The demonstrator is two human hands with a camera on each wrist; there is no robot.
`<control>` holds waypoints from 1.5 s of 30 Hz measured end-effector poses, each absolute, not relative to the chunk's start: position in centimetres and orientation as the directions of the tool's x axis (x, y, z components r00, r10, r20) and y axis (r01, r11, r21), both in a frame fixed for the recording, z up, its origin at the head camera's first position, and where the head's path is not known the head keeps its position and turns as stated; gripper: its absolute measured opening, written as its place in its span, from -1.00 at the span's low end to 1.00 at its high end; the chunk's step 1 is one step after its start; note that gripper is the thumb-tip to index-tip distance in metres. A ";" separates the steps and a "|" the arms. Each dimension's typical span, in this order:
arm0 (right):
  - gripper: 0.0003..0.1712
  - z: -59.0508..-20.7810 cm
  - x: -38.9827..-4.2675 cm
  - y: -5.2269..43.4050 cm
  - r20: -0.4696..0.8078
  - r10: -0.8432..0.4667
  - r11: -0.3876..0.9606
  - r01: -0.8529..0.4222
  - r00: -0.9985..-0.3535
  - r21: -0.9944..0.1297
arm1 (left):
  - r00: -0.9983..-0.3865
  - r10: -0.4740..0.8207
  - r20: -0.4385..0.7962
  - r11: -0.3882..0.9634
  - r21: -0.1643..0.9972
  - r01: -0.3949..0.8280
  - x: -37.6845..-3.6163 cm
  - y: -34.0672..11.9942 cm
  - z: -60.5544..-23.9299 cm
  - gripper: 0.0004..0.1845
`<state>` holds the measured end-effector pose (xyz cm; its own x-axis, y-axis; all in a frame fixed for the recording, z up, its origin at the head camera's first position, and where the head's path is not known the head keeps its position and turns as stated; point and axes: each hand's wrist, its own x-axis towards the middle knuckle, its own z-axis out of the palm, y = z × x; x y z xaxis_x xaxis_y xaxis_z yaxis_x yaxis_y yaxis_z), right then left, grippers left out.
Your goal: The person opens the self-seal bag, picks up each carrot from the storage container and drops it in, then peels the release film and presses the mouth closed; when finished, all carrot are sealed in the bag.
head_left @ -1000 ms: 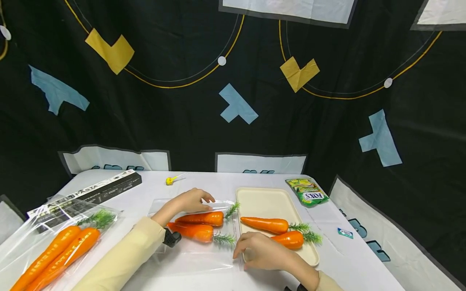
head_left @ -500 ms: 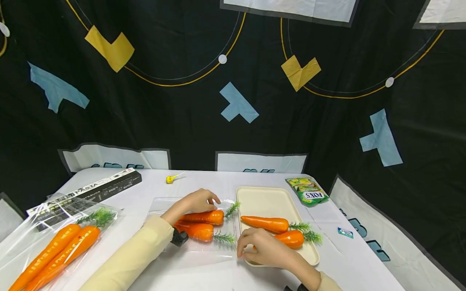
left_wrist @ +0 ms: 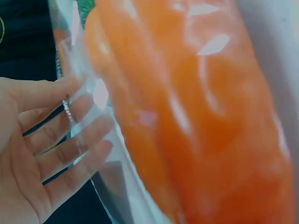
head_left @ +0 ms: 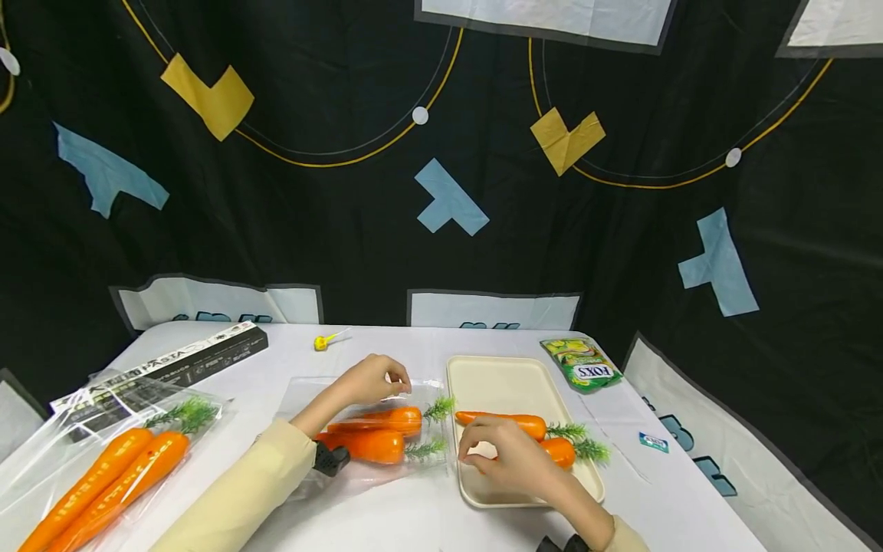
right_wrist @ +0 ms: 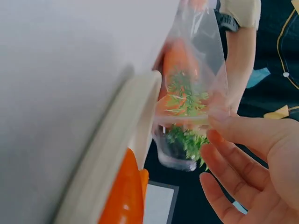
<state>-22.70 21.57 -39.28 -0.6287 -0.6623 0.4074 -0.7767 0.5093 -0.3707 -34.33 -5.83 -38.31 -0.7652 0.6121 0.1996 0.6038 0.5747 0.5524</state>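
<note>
— What were the hands on at that moment?

— Both were on the clear plastic bag (head_left: 372,429) lying on the white surface (head_left: 414,521), just left of the cream tray (head_left: 507,383). The left hand (head_left: 372,379) had its grip pinched on the bag's far edge near the mouth; in the left wrist view its fingers (left_wrist: 56,140) lay spread behind the film. The right hand (head_left: 507,460) had its grip clamped on the bag's near right corner, thumb and fingertip (right_wrist: 224,123) pressed together on the plastic, with the other fingers loose.

— And what was in the bag?

— Two carrots (head_left: 375,433), side by side, tips to the left and green tops to the right at the bag's mouth. The mouth end looked raised off the surface.

— Anything on the tray?

— Two more loose carrots (head_left: 510,420), partly hidden behind the right hand, tops pointing right.

— What else was on the surface?

— At the near left, another bag of carrots (head_left: 103,468). Beyond it a long black box (head_left: 179,360), a small yellow object (head_left: 321,343) at the far side, a green sweets packet (head_left: 582,364) to the far right of the tray, and a small blue-and-white sachet (head_left: 653,441) further right.
</note>
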 end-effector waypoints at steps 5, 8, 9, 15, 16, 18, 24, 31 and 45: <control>-0.81 -38.3 -23.0 21.7 0.484 -0.615 0.511 -0.783 -0.622 -0.355 | -0.781 0.568 0.260 0.523 0.619 0.587 -33.7 -7.3 -37.3 -0.91; -0.79 -37.6 -23.2 21.9 0.516 -0.576 0.529 -0.770 -0.634 -0.356 | -0.794 0.528 0.301 0.477 0.668 0.571 -33.2 -7.9 -36.8 -0.90; -0.76 -37.4 -23.3 22.0 0.526 -0.563 0.536 -0.766 -0.637 -0.354 | -0.799 0.512 0.315 0.463 0.683 0.565 -33.1 -8.1 -36.6 -0.89; -0.74 -36.0 -23.9 22.6 0.573 -0.536 0.548 -0.772 -0.619 -0.321 | -0.826 0.424 0.372 0.384 0.752 0.536 -31.9 -9.0 -36.0 -0.85; -0.75 -35.7 -24.0 22.7 0.581 -0.534 0.549 -0.775 -0.614 -0.314 | -0.829 0.414 0.377 0.368 0.763 0.531 -31.7 -9.1 -35.9 -0.83; -0.75 -35.2 -24.2 22.9 0.595 -0.524 0.559 -0.773 -0.610 -0.299 | -0.832 0.394 0.390 0.340 0.780 0.526 -31.2 -9.3 -35.7 -0.81; -0.75 -33.0 -24.7 23.6 0.632 -0.487 0.590 -0.761 -0.603 -0.271 | -0.834 0.328 0.444 0.273 0.800 0.534 -29.9 -9.7 -34.6 -0.79; -0.78 -30.9 -25.2 24.1 0.648 -0.486 0.604 -0.761 -0.587 -0.237 | -0.826 0.296 0.480 0.241 0.799 0.551 -29.3 -9.8 -33.5 -0.79; -0.75 -28.7 -25.5 24.7 0.701 -0.490 0.581 -0.794 -0.517 -0.180 | -0.795 0.215 0.567 0.162 0.782 0.602 -28.6 -10.4 -32.1 -0.80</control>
<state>-25.50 24.74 -28.71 -0.5173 -0.4904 0.7014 -0.7941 0.5807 -0.1796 -28.59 -10.45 -32.06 -0.7947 0.2153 0.5675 0.6021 0.1619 0.7818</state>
